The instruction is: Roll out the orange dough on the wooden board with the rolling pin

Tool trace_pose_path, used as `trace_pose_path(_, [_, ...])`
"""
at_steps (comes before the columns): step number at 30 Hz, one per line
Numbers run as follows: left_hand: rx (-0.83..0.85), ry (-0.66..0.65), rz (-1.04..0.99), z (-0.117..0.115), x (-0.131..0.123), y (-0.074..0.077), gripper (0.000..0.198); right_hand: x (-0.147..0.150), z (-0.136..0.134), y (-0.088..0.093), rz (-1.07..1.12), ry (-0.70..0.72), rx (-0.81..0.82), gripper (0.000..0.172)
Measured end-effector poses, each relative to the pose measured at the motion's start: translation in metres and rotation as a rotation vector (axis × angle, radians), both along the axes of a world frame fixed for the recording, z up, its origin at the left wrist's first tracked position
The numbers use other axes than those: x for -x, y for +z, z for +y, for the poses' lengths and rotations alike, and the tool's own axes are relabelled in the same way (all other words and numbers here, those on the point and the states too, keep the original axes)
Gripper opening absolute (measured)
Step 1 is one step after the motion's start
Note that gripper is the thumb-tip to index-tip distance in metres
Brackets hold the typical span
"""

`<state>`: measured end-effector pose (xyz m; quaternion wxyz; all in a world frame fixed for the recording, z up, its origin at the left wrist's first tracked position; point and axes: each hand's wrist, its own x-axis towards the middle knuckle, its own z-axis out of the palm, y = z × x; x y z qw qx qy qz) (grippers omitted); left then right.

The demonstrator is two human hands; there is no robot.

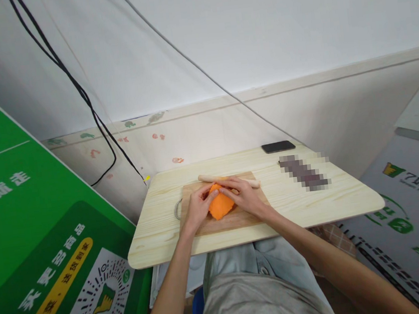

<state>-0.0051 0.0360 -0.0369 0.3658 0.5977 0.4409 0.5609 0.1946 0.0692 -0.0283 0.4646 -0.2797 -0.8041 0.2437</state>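
A flattened piece of orange dough (221,206) with an uneven edge is over the wooden board (249,218). My left hand (199,207) is at its left edge, fingers curled and thumb pressed on the far part. From the right, my right hand (246,197) pinches the same far edge, its thumb close to the left thumb. The fingers partly cover the dough's far side. Behind both hands a pale wooden rolling pin (206,178) lies across the board, its middle hidden by my right hand.
The board has a metal handle (177,209) at its left and rests on a light wooden table (157,233). A black phone (278,146) lies at the back right, near a blurred-out dark object (304,171). Cables (85,95) hang along the wall. Green panel (49,210) stands left.
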Motion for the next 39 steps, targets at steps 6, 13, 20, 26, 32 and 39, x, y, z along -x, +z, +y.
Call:
trace_pose_path(6, [0.012, 0.025, -0.004, 0.000, 0.001, 0.000, 0.053, 0.001, 0.000, 0.000, -0.050, -0.024, -0.011, 0.027])
trace_pose_path(13, [-0.005, 0.035, 0.027, 0.000, 0.000, 0.000, 0.044, 0.002, 0.001, -0.002, -0.130, -0.055, -0.019, 0.031])
trace_pose_path(20, [-0.047, 0.036, 0.122, -0.005, -0.001, 0.002, 0.037, 0.001, 0.000, -0.002, -0.147, -0.040, -0.015, 0.034])
trace_pose_path(26, [-0.087, 0.088, 0.174, -0.010, -0.001, 0.007, 0.034, 0.001, 0.000, 0.000, -0.088, -0.038, 0.028, 0.033])
trace_pose_path(32, [-0.113, 0.155, 0.189, -0.013, -0.001, 0.013, 0.033, 0.006, -0.001, 0.000, 0.094, -0.002, 0.178, 0.027])
trace_pose_path(39, [-0.078, 0.190, 0.133, -0.007, 0.002, 0.010, 0.036, 0.005, 0.001, -0.002, 0.143, -0.040, 0.264, 0.022])
